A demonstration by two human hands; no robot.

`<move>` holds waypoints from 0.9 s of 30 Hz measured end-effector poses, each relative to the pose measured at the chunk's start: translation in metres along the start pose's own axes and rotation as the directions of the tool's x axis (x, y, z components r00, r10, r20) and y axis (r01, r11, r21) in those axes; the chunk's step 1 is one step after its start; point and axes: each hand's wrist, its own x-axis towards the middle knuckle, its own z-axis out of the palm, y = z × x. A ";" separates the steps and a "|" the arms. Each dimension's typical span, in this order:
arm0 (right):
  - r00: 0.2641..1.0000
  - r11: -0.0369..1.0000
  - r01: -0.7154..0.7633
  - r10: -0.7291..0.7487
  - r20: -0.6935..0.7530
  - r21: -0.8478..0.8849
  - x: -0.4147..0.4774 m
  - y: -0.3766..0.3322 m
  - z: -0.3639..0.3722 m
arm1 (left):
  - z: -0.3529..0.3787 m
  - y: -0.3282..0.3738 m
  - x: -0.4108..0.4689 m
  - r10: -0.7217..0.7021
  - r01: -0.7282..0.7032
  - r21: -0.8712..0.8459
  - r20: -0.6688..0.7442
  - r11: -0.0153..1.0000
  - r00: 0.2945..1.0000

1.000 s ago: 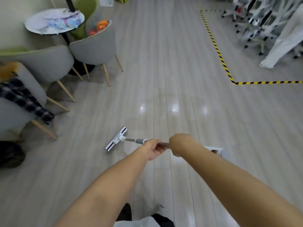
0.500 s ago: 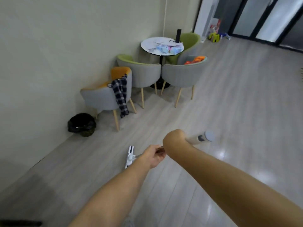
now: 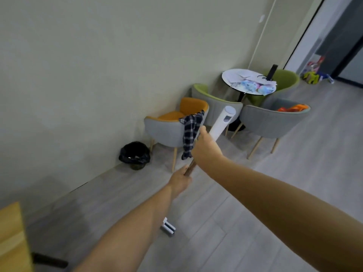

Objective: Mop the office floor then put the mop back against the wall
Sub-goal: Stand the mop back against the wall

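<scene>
Mop [image 3: 219, 127] first: we hold it in both hands, steeply raised, over the open stretch of floor [image 3: 265, 222] near the wall [image 3: 88, 75]. Our right hand [image 3: 205, 148] is wrapped round the shaft just below the white upper section. Our left hand [image 3: 179, 181] grips the darker part of the shaft lower down, near the right hand but apart from it.

We judge this split grip is for control: the upper hand steers the top, while the lower hand bears the weight and sets where the foot goes.

The long axis runs from the mop head [image 3: 168, 229], low in the view, up through both hands to the round white cap [image 3: 229, 110]. The cap points up and away from us, toward the grey chair [image 3: 163, 130] and the checked cloth [image 3: 191, 132] draped over it. The mop head sits at or just above the floorboards; we cannot tell whether it touches. Its flat bar lies crosswise to the shaft.

A bin [image 3: 134, 155] lined with a black bag stands against the wall, left of the chair. The bare wall nearer to us looks a likely leaning spot. With the shaft this steep and the wall ahead, we judge the mopping done and the putting-back in hand.
</scene>
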 end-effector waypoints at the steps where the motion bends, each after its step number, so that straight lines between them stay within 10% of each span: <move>1: 0.999 1.000 0.012 -0.013 -0.042 -0.006 0.010 0.002 0.000 | -0.003 0.001 0.006 0.110 -0.103 0.130 -0.048 0.986 0.993; 6: 0.936 0.999 0.029 -0.023 -0.351 0.013 0.055 0.017 0.015 | -0.025 0.015 0.046 0.261 -0.210 0.274 -0.164 0.938 0.951; 11: 0.431 0.857 0.363 0.193 -0.881 0.366 0.101 0.034 0.044 | -0.056 0.031 0.087 0.247 -0.109 0.371 -0.348 0.922 0.905; 14: 0.641 0.419 0.389 0.517 -0.568 0.820 0.129 0.051 0.035 | -0.072 0.040 0.105 0.159 0.002 0.354 -0.424 0.935 0.892; 18: 0.929 -0.164 0.238 0.327 -0.175 0.957 0.180 0.068 0.005 | -0.084 0.055 0.123 0.111 0.070 0.356 -0.465 0.932 0.878; 27: 0.868 -0.266 0.460 0.335 -0.366 0.847 0.276 0.071 -0.102 | -0.169 0.085 0.144 0.033 0.157 0.216 -0.679 0.964 0.733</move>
